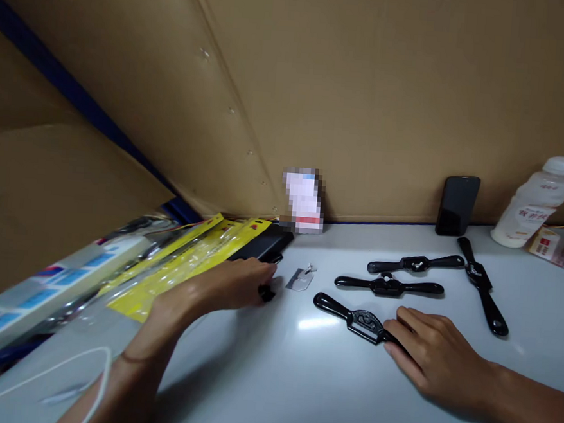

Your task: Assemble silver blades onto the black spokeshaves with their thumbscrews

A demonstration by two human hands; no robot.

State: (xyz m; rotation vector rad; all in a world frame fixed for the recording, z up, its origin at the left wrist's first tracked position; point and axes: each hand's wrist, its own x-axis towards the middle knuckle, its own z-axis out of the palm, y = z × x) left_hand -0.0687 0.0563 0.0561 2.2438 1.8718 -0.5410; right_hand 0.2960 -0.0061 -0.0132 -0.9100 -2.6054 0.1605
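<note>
My right hand (434, 351) is closed around one handle of a black spokeshave (364, 320), lying slanted on the table with an open slot in its middle. My left hand (245, 281) is closed, with a blurred dark piece (266, 293) showing below its fingers; its kind is hidden. Just right of that hand lies a flat metal blade (295, 279) with a small screw (309, 268) by it. Behind the held tool are two more spokeshaves, a near one (387, 285) and a far one (416, 264). Another spokeshave (482, 287) lies at an angle on the right.
Yellow-topped plastic packages (196, 257) and a black box-like item (263, 241) lie at left, beside a white box with blue labels (59, 286). A pixelated phone screen (304, 200), dark phone (457, 206) and bottle (528, 206) stand along the brown back wall (390, 103).
</note>
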